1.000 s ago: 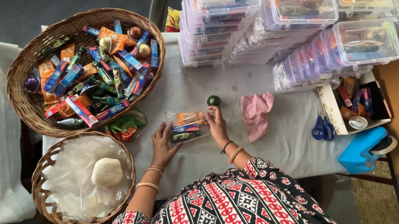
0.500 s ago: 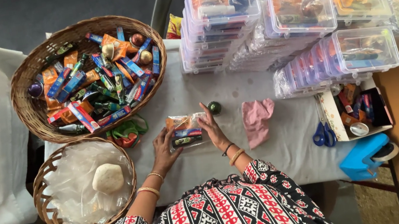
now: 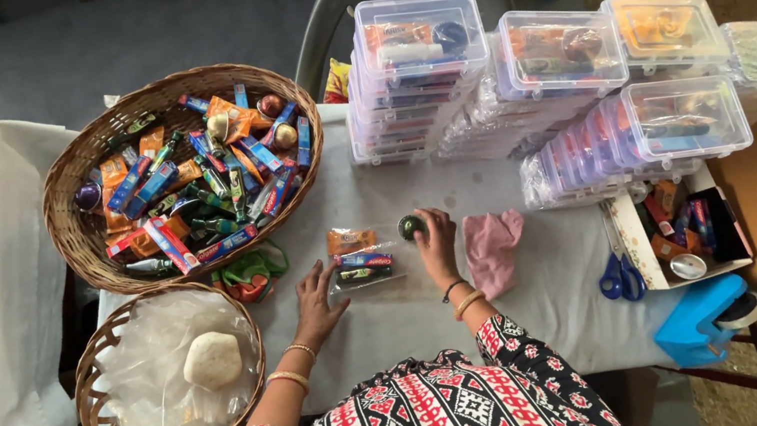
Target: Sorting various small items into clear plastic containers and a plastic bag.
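My left hand (image 3: 316, 300) rests flat on the white tablecloth (image 3: 553, 292), fingers spread, touching the left edge of a clear plastic bag (image 3: 363, 263) that holds an orange packet and a few small colourful packets. My right hand (image 3: 435, 242) lies to the right of the bag, its fingers against a small round dark green object (image 3: 410, 226) on the cloth. I cannot tell whether the fingers grip it or only touch it. Both wrists wear bangles.
A big wicker basket (image 3: 91, 253) full of several colourful packets sits at the back left. A smaller basket (image 3: 95, 390) holds clear bags and a white lump. Stacks of clear plastic boxes (image 3: 422, 74) stand behind. A pink cloth (image 3: 491, 244), blue scissors (image 3: 619, 274), an open box (image 3: 695, 229) and a blue tape dispenser (image 3: 705, 323) lie right.
My right hand has shifted slightly, from beside the bag to the small green round object. My left hand stays at the bag's left edge.
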